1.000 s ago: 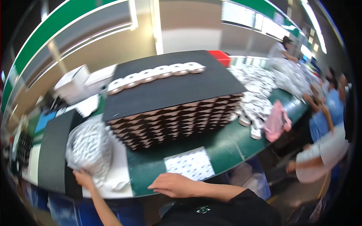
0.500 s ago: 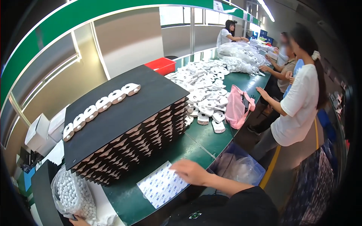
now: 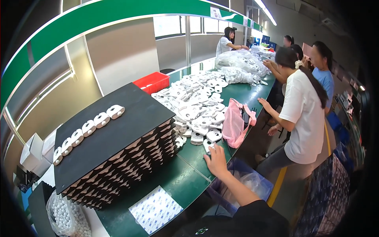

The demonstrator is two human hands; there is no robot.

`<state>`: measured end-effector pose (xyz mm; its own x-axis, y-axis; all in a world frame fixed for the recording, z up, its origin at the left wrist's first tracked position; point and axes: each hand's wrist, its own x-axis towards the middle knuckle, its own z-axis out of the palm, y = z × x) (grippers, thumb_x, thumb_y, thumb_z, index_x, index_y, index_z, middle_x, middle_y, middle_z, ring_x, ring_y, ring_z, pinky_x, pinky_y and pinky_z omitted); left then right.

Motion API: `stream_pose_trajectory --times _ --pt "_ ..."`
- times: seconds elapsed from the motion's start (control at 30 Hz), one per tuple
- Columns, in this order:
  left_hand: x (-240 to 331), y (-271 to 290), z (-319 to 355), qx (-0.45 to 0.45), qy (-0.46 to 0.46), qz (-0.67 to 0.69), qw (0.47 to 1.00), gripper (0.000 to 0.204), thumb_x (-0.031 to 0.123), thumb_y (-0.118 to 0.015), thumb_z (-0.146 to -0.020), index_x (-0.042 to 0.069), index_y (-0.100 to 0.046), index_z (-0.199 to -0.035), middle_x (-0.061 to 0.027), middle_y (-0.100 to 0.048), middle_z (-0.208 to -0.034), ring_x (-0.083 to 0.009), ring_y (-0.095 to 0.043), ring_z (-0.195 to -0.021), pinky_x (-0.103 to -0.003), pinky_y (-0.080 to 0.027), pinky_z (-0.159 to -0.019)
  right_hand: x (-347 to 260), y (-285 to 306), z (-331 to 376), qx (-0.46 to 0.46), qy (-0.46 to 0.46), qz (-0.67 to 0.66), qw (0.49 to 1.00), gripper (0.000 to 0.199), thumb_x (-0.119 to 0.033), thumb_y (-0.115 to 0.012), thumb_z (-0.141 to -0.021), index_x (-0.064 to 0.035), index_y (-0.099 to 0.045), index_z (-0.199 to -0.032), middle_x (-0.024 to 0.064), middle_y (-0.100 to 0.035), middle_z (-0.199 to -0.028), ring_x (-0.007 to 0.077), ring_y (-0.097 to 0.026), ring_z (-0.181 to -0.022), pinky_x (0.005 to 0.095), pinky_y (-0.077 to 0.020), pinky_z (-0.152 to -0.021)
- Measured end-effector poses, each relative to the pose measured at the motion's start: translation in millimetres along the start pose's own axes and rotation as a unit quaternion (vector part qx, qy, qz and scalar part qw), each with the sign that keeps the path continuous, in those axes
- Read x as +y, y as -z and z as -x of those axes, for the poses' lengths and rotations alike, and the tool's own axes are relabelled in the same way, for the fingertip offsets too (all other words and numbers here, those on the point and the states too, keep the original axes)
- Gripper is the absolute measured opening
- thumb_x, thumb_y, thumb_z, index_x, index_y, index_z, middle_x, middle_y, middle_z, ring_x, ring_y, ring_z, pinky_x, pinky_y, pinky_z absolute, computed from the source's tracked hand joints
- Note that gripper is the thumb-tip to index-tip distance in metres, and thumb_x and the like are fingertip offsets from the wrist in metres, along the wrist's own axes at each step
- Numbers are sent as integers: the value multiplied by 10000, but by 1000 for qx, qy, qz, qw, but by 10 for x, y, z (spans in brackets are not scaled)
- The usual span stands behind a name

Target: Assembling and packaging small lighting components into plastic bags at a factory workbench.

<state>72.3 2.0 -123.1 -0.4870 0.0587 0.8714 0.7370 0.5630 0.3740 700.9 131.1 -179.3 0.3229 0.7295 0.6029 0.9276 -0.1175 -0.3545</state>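
Note:
My right hand [image 3: 216, 161] reaches over the front edge of the green table, its fingers apart. The fingertips meet the lower edge of a white plastic housing [image 3: 208, 145], and I see no grip around it. That housing lies at the near end of a large loose pile of white plastic housings [image 3: 197, 108], each with a round hole. My left hand is out of view. To the left, a row of several similar white housings [image 3: 88, 128] lies on the black top sheet [image 3: 118, 112] of a tall stack of black trays [image 3: 130, 164].
A blue-and-white patterned sheet [image 3: 156, 209] lies near the table edge. A bag of white balls [image 3: 67, 217] stands at lower left. Beside the pile are a pink mesh bag [image 3: 235, 122] and a red bin [image 3: 153, 82]. A blue crate [image 3: 262, 179] stands below; a co-worker [image 3: 302, 114] stands at right.
My right hand has moved from above the patterned sheet, away and to the right, to the near edge of the pile. My left hand, earlier by the bag of balls, has left the view.

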Motion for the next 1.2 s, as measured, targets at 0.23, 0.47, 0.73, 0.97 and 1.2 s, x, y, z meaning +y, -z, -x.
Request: stream_pose_trajectory --times 0.23,0.47,0.73,0.97,1.2 --pt "824 489 493 147 -167 53 973 385 284 -587 -827 -26 -482 -1028 -165 -524 -939 -337 -513 -853 -413 -400 -778 -64 90 -103 -60 85 -167 980 222 -159 -642 -738 0 -576 -878 150 -560 -1020 311 -508 -985 378 -414 -833" --pt "938 388 1119 -70 -183 228 954 316 6 -507 -798 -29 -436 -1104 -196 -439 -1143 -348 -420 -1086 -433 -307 -955 -216 127 -173 -74 143 -158 974 313 -177 -719 -639 -34 -616 -897 59 -635 -905 284 -505 -943 393 -390 -830" --pt "1148 431 1089 -142 -135 266 944 322 -36 -518 -743 -19 -443 -1055 -186 -435 -1089 -346 -430 -1034 -424 -339 -896 -226 208 -60 42 120 -143 981 89 -42 -590 -761 -17 -598 -846 135 -551 -677 303 -513 -668 372 -415 -605" --pt "1652 523 563 -68 -188 371 907 264 -16 -540 -730 -16 -486 -989 -181 -502 -1006 -325 -480 -946 -428 -365 -867 -292 65 10 -37 -113 -433 894 131 -107 -461 -887 -2 -538 -905 -10 -493 -712 61 -415 -624 220 -355 -559" --pt "3751 314 -518 -334 -319 513 723 278 167 -566 -803 -8 -556 -1018 -166 -556 -1077 -315 -492 -1051 -364 -366 -908 -494 -110 10 -166 -24 -376 911 148 -138 -498 -862 -1 -539 -899 121 -582 -673 167 -551 -596 289 -414 -545"
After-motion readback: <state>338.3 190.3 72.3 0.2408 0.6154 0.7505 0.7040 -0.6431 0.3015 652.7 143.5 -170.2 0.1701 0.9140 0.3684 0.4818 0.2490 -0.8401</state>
